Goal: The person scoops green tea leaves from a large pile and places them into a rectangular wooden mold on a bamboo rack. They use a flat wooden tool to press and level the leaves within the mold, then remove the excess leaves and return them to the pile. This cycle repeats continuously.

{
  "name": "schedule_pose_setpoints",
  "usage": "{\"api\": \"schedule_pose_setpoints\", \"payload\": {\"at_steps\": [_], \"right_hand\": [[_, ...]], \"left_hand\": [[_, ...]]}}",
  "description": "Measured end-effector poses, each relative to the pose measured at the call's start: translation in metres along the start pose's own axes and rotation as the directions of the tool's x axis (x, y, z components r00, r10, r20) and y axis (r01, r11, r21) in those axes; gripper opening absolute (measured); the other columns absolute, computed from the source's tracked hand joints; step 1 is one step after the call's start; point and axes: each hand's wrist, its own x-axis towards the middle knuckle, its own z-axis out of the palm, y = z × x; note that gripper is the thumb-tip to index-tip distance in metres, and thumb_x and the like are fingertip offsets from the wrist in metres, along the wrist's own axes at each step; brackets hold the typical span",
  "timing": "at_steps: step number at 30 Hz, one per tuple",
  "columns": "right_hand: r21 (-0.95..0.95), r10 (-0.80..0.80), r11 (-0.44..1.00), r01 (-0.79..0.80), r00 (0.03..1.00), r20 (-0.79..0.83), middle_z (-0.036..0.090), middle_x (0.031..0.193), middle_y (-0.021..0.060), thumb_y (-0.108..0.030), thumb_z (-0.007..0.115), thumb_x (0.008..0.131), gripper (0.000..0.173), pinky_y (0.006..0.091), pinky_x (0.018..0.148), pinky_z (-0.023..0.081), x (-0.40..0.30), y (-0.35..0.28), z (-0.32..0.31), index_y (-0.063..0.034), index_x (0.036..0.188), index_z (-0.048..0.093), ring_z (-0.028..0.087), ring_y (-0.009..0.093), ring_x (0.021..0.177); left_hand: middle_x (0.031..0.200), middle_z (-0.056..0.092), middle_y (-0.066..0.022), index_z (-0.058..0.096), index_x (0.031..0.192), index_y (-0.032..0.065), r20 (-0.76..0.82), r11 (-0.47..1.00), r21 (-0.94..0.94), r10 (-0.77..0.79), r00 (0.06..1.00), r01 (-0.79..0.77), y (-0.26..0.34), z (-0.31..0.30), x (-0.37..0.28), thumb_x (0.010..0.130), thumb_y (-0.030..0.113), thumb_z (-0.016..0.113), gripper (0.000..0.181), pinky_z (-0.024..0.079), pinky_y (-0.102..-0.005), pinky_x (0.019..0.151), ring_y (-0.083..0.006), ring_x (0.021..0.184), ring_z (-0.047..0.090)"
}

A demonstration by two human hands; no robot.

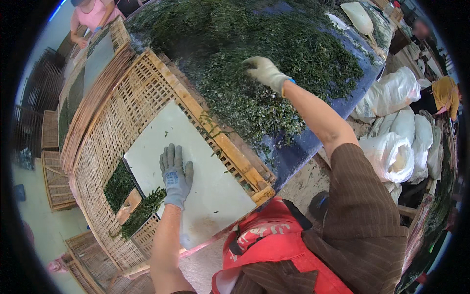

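My left hand (173, 176), in a grey-coated work glove, lies flat with its palm on a smooth pale board (209, 194). This board rests on a woven bamboo tray (121, 110) with a wooden edge. Left of the board, chopped green leaves (121, 183) lie on the tray in a layer, beside a small wooden block (129, 206). My right hand (265, 71), in a whitish glove, reaches over a large heap of wet-looking chopped greens (253, 99). Its fingers are curled and blurred; whether they hold leaves is hidden.
The heap covers a blue work surface (315, 137). A white scoop (358, 17) lies at its far right. Stacked bamboo trays (99, 99) stand at the left, near a person in pink (90, 18). Filled white plastic sacks (389, 154) lie at right, near another person (444, 95).
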Motion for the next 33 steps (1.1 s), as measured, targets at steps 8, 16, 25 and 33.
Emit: {"api": "schedule_pose_setpoints", "payload": {"at_steps": [8,16,25,33], "right_hand": [[0.238,-0.240,0.915,0.327,0.912,-0.332,0.063,0.082,-0.0018,-0.021,0.063,0.085,0.031,0.0219,0.056,0.047,0.002,-0.102,-0.110,-0.0090,0.113,0.060,0.055,0.005,0.067],[-0.233,-0.100,0.972,0.040,0.963,-0.251,0.065,0.094,0.0049,-0.024,0.067,0.082,0.038,0.0309,0.078,0.046,-0.018,-0.105,-0.104,-0.0020,0.112,0.059,0.058,0.014,0.087],[0.506,-0.386,0.831,0.234,0.896,0.220,0.064,0.094,0.0024,-0.019,0.061,0.086,0.028,0.0239,0.073,0.050,-0.108,-0.290,0.063,-0.0011,0.107,0.060,0.059,0.008,0.080],[-0.096,-0.667,0.632,0.769,0.603,0.437,0.065,0.098,0.0122,-0.016,0.061,0.083,0.028,0.0322,0.081,0.048,-0.174,-0.378,0.281,-0.0099,0.110,0.061,0.062,0.024,0.092]], "left_hand": [[0.139,0.036,-0.0167,0.041,0.130,0.0051,-0.009,1.000,0.001,-0.022,1.000,0.022,0.001,-0.003,-0.002,0.083,0.024,0.054,0.052,0.017,-0.0439,0.109,-0.0326,0.131,0.028],[0.136,0.036,-0.0196,0.033,0.133,0.0006,-0.075,0.997,-0.074,0.018,0.997,-0.023,-0.008,0.003,-0.002,0.082,0.032,0.058,0.064,0.019,-0.0441,0.109,-0.0349,0.129,0.029],[0.147,0.013,-0.0214,-0.012,0.142,0.0063,-0.061,0.400,-0.914,-0.296,0.953,0.066,-0.037,-0.084,-0.004,0.071,0.038,0.074,0.115,0.020,-0.0353,0.108,-0.0315,0.136,0.018],[0.094,0.066,-0.0121,0.060,0.105,-0.0008,0.091,0.604,-0.763,-0.253,0.963,0.231,-0.236,-0.095,-0.134,0.078,0.015,0.061,0.031,0.046,-0.0340,0.079,-0.0226,0.082,0.062]]}}
